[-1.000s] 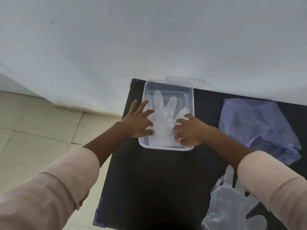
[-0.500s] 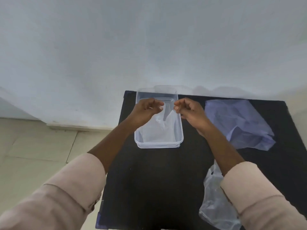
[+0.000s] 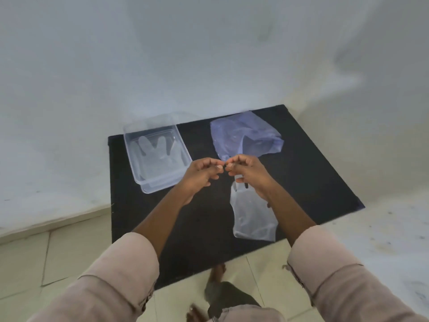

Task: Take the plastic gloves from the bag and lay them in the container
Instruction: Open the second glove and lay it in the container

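A clear plastic container (image 3: 143, 184) stands at the far left of the black table (image 3: 306, 173). One see-through glove (image 3: 157, 156) lies flat inside it. A bluish plastic bag (image 3: 243, 135) lies crumpled at the back, right of the container. A second see-through glove (image 3: 254, 219) lies near the front edge. My left hand (image 3: 203, 171) and my right hand (image 3: 247, 170) hover side by side over the table's middle. Their fingers are curled, the fingertips almost meet, and nothing shows in them. My right hand covers the second glove's fingertips.
The table stands in a corner of white walls. A clear lid (image 3: 185, 117) leans on the wall behind the container. Tiled floor and my feet (image 3: 218, 296) show below the table's front edge.
Both hands have left the glove lying in the container. They moved right and toward me to the table's middle, above the second glove. My view has pulled back.
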### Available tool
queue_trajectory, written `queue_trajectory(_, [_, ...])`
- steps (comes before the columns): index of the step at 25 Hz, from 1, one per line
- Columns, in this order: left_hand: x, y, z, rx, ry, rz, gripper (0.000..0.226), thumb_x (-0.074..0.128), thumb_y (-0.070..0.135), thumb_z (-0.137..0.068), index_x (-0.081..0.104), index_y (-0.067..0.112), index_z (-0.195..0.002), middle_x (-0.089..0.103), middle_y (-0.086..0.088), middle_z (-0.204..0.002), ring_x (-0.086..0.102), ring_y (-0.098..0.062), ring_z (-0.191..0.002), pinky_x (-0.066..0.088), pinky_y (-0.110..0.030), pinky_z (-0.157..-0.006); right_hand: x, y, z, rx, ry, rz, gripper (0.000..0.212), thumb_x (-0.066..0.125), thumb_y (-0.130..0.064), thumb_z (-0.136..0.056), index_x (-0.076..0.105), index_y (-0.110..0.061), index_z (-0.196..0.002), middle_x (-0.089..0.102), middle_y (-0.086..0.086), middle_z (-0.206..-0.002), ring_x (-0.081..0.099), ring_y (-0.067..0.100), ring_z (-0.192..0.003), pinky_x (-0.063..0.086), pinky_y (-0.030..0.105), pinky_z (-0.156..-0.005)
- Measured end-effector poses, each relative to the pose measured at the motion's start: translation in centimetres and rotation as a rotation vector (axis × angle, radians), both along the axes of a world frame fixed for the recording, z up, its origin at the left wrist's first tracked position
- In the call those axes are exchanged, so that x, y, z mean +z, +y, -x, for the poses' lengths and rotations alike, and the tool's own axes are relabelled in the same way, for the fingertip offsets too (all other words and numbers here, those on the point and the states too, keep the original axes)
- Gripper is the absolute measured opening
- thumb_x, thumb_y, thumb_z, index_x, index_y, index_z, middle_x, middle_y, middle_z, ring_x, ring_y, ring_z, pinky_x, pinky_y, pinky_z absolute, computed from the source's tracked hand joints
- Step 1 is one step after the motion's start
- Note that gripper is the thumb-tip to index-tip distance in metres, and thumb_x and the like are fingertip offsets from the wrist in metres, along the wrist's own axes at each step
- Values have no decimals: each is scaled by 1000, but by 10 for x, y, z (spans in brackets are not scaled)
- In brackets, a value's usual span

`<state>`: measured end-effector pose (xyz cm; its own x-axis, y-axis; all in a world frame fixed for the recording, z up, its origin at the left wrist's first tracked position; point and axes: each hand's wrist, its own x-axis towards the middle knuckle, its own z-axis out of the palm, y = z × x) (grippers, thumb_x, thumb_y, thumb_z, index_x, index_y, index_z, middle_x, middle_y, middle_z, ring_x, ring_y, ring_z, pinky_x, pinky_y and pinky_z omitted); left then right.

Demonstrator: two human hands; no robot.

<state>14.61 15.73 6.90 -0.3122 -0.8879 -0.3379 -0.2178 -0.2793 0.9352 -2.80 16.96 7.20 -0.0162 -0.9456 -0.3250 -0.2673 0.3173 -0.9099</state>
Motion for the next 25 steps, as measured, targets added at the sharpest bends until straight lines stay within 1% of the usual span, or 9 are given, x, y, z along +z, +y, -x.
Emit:
queue_trajectory(4, [-20,23,32,-64,-43,-70,20,60,22,-93,69,17,-111,73,-5,-107,65,-17,-94,47,-30,-76,-24,36,35,-96,39,-95,12,63,-20,-90,69,-16,-100,71,2,-98,67,17,-93,53,33,-83])
queue_trajectory(8, [-52,38,55,-74,-95,-166,19,60,19,-94,69,16,-110,72,-5,-109,65,-17,-94,48,-32,-78,-66,67,75,-215,206,-220,7,63,-18,-88,67,-16,-83,69,6,-90,66,21,-86,53,35,-78])
queue_trajectory(10, [-67,45,60,-72,-121,-197,16,60,19,-94,69,18,-107,71,-2,-105,65,-15,-91,49,-34,-80,-96,85,91,-267,390,-331,13,63,-21,-84,63,-11,-75,65,10,-83,63,27,-80,50,36,-72])
queue_trajectory(12, [-81,52,62,-55,-145,-222,14,60,18,-93,70,20,-103,70,1,-101,65,-14,-89,50,-33,-81,-120,102,99,-282,529,-466,25,66,-33,-81,64,-8,-82,65,10,-83,65,30,-80,49,36,-69])
queue_trajectory(15, [-99,65,63,-26,-182,-233,13,60,12,-92,69,20,-98,70,-1,-96,64,-13,-84,49,-23,-72,-144,117,98,-229,579,-608,39,70,-46,-77,64,-9,-89,66,8,-84,65,28,-80,46,32,-63])
queue_trajectory(17, [-110,73,62,-13,-249,-192,14,61,10,-91,70,20,-95,71,-3,-95,64,-15,-84,52,-22,-73,-153,117,93,-261,504,-619,38,71,-41,-75,66,-7,-90,69,9,-84,68,29,-80,51,35,-63])
queue_trajectory(19, [-122,82,59,-57,-398,-47,14,68,11,-86,70,19,-97,71,0,-98,64,-16,-91,54,-29,-84,-150,113,87,-358,298,-598,26,70,-24,-76,68,-1,-87,71,11,-75,66,25,-66,54,34,-59])
queue_trajectory(22, [-133,97,59,-250,-662,218,49,80,20,-71,62,24,-117,59,-1,-121,54,-19,-111,48,-34,-95,-130,107,83,-500,-25,-646,10,66,-11,-79,68,-1,-79,65,9,-66,50,16,-52,36,26,-51])
queue_trajectory(25, [-134,105,71,-235,-731,266,69,84,23,-68,54,26,-130,48,-2,-132,47,-21,-119,46,-41,-101,-107,102,82,-562,-211,-655,10,67,-13,-80,69,-5,-84,65,5,-64,48,13,-51,36,23,-50])
